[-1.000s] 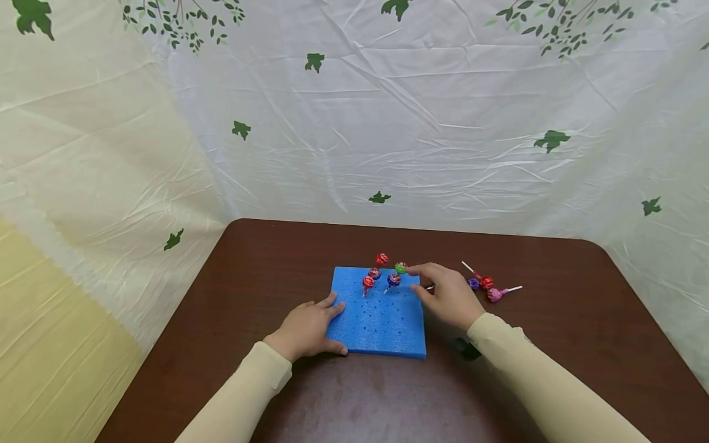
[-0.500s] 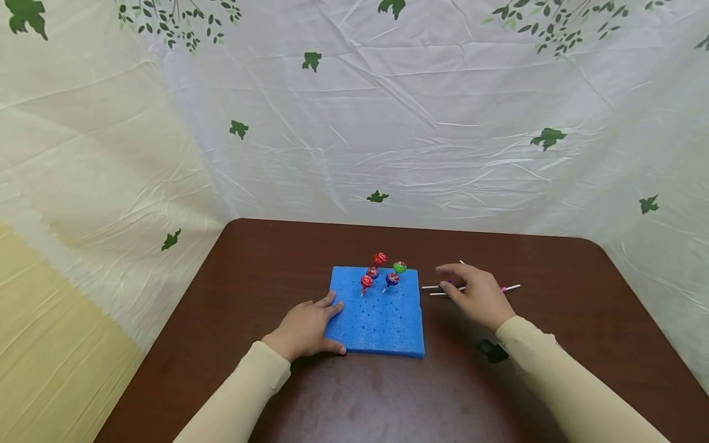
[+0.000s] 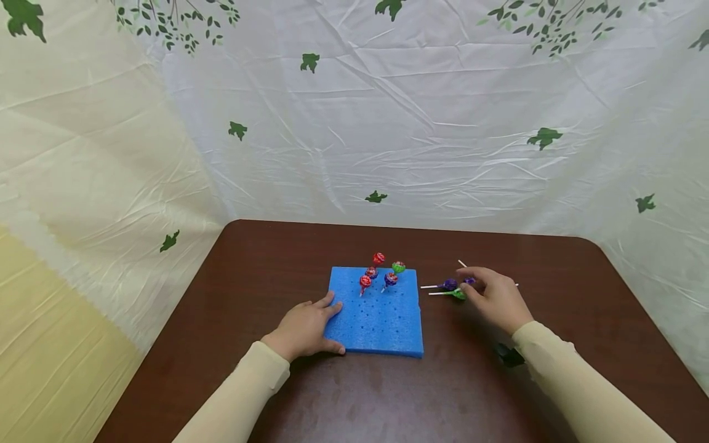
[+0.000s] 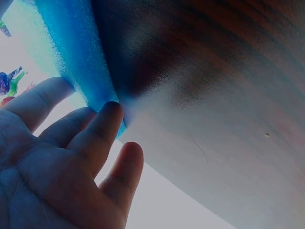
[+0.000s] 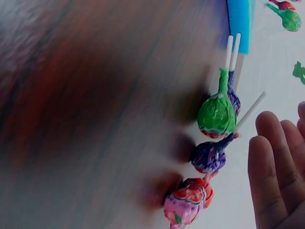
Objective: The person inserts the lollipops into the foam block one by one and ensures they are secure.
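Observation:
A blue foam board [image 3: 382, 326] with rows of small holes lies on the table, several lollipops standing upright in its far half, among them a green lollipop [image 3: 399, 267] and a red lollipop [image 3: 379, 258]. My left hand [image 3: 303, 327] rests against the board's left edge with fingers spread; its fingertips [image 4: 112, 112] touch the foam side. Over the loose lollipops on the right is my right hand [image 3: 498, 298], fingers extended and holding nothing. Beside it in the right wrist view lie a green-wrapped lollipop [image 5: 217, 117], a purple lollipop [image 5: 208, 157] and a pink lollipop [image 5: 182, 205].
The dark brown table [image 3: 266, 246] has rounded far corners. Behind it hangs a white cloth [image 3: 421, 123] printed with green leaves. A small black object [image 3: 508, 355] shows under the right wrist.
My right hand has moved right, away from the standing green lollipop to above the loose ones. Two loose lollipops, purple and green, now show left of it. The left hand stays put.

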`<state>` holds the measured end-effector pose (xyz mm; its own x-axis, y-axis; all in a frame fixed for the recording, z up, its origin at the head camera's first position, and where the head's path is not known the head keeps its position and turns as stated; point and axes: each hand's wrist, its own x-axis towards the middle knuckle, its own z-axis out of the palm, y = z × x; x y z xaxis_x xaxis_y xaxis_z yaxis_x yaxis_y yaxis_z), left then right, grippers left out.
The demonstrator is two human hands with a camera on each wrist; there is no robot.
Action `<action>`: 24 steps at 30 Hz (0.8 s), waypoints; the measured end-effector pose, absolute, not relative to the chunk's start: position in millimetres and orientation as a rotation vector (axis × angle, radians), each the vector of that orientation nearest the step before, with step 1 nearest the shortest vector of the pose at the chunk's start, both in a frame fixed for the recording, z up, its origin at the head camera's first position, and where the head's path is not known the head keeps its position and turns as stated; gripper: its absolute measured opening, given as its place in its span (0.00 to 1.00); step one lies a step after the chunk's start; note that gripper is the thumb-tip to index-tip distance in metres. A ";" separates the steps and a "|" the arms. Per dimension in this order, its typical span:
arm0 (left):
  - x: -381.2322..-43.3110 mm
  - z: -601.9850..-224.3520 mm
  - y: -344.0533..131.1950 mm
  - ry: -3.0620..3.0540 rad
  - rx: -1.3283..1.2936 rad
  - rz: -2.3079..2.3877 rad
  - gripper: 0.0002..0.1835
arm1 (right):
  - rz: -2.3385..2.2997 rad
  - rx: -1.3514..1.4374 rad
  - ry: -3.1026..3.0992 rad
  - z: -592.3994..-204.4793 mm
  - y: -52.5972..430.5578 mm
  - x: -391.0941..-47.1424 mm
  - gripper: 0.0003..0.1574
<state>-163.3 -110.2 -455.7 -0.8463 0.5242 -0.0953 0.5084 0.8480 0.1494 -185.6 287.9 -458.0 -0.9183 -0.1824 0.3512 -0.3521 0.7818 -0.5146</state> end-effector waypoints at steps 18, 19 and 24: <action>-162.5 -453.3 -110.4 2.887 0.798 0.186 0.50 | 0.873 0.379 -2.725 -470.2 302.9 -188.2 0.16; -162.4 -453.2 -110.3 2.886 0.798 0.188 0.50 | 0.877 0.377 -2.732 -470.6 303.1 -188.3 0.16; -161.7 -452.8 -109.7 2.886 0.796 0.187 0.50 | 0.880 0.359 -2.797 -472.7 302.7 -189.0 0.15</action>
<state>-161.7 -109.7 -452.8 -0.8498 0.5169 -0.1030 0.4993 0.8521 0.1567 -189.0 302.7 -472.7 -0.9532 -0.1725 0.2483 -0.2836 0.7947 -0.5367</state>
